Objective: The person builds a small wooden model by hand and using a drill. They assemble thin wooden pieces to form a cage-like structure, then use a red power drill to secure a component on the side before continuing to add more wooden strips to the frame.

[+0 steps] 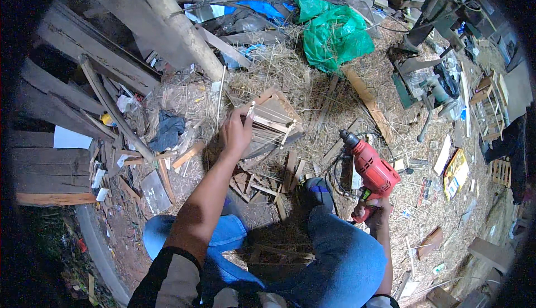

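My right hand [378, 212] is wrapped round the handle of a red power drill [375, 169], whose black chuck points up and to the left. With its fingers bent, my left hand [237, 134] grips the near-left edge of a small slatted wooden piece [269, 129]. Thin light strips cross that piece, and a pale board forms its far side. It rests low over the straw-covered ground in front of my knees. The drill is held apart from the wood, to its right. Whether a bit sits in the chuck is too small to tell.
Wood offcuts [288, 171] lie around my feet. A green plastic bag [335, 35] and a long plank [368, 102] are farther off. A post [184, 29] and stacked boards stand at left. A dark metal machine [419, 76] is at right. The drill's cable loops beside my right foot.
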Demonstrator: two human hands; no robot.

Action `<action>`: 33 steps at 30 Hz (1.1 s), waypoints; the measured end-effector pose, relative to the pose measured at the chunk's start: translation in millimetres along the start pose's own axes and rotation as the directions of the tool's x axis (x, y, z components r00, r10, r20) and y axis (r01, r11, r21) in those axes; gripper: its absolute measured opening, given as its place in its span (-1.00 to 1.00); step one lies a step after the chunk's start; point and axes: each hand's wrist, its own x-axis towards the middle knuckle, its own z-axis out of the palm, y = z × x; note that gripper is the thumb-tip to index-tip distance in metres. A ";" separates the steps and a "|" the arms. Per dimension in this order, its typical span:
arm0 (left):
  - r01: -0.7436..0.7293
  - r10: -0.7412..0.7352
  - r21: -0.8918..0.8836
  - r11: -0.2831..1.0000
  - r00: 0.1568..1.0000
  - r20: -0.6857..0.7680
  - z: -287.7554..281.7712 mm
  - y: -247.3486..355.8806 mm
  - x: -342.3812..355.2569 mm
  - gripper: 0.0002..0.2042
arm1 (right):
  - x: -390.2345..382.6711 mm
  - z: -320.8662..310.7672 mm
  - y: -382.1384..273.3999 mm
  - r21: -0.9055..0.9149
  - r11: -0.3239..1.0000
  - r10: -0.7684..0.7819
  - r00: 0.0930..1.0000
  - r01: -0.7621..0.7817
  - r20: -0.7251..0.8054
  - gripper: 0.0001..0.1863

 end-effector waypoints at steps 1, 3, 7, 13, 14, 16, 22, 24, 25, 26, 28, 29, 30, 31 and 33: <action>0.068 -0.066 -0.080 0.994 0.997 0.031 -1.2 7.5 -1.3 -0.81 | -3.5 -1.3 -1.0 -0.004 1.000 -0.002 1.000 0.002 -0.007 -0.30; 0.132 -0.125 -0.151 0.980 0.990 0.058 -6.5 11.4 2.5 -0.81 | -11.5 16.4 -10.9 0.054 0.998 0.026 0.999 -0.024 -0.026 -0.29; 0.096 -0.076 -0.475 0.875 0.995 0.061 -16.9 36.5 12.0 -0.76 | -7.0 -13.0 1.6 0.008 0.997 -0.081 0.992 0.082 -0.092 -0.29; -0.262 0.251 -0.311 0.913 0.965 -0.076 -43.4 74.5 19.6 -0.73 | -21.1 -1.1 -10.5 0.111 0.992 -0.053 0.997 0.059 -0.054 -0.18; -0.276 0.272 -0.305 0.912 0.961 -0.055 -43.0 76.1 19.6 -0.73 | -19.3 -2.3 -11.2 0.077 0.996 -0.041 0.998 0.045 -0.049 -0.17; -0.291 0.295 -0.301 0.908 0.955 -0.035 -42.3 80.2 19.4 -0.72 | -20.5 -3.4 -13.1 0.042 0.999 -0.032 0.998 0.034 -0.046 -0.17; -0.271 0.305 -0.338 0.901 0.951 0.049 -43.9 91.3 15.8 -0.72 | -27.0 16.3 -18.7 0.021 0.997 -0.066 0.991 0.069 -0.114 -0.15; -0.275 0.309 -0.326 0.905 0.949 0.057 -47.9 89.5 16.5 -0.72 | -31.1 33.8 -25.6 0.040 0.998 -0.045 0.995 0.049 -0.087 -0.19; -0.276 0.309 -0.322 0.906 0.949 0.057 -50.0 88.1 17.2 -0.72 | -29.7 36.5 -24.6 0.043 0.998 -0.043 0.996 0.047 -0.084 -0.19; -0.271 0.306 -0.327 0.905 0.950 0.061 -49.6 88.1 17.5 -0.72 | -29.7 37.0 -24.9 -0.037 0.995 -0.097 0.993 0.095 -0.067 -0.27; -0.266 0.303 -0.332 0.905 0.951 0.064 -50.2 86.7 18.6 -0.73 | -27.1 36.0 -23.8 -0.116 0.983 -0.150 0.988 0.144 -0.045 -0.35; -0.250 0.288 -0.333 0.909 0.955 0.069 -47.3 87.1 18.6 -0.73 | -23.8 29.2 -22.3 -0.291 0.944 -0.174 0.984 0.159 -0.028 -0.46; -0.237 0.275 -0.332 0.913 0.959 0.071 -48.0 87.6 20.6 -0.73 | -18.4 22.9 -20.2 -0.455 0.873 -0.196 0.981 0.173 -0.003 -0.56; -0.239 0.277 -0.338 0.910 0.958 0.069 -48.1 87.0 22.4 -0.73 | -7.7 9.2 -9.9 -0.632 0.747 -0.280 0.960 0.205 -0.019 -0.62; -0.178 0.225 -0.359 0.916 0.970 0.092 -42.5 77.2 22.6 -0.72 | -0.3 42.5 -8.1 -0.889 0.281 -0.551 0.819 0.362 0.159 -0.57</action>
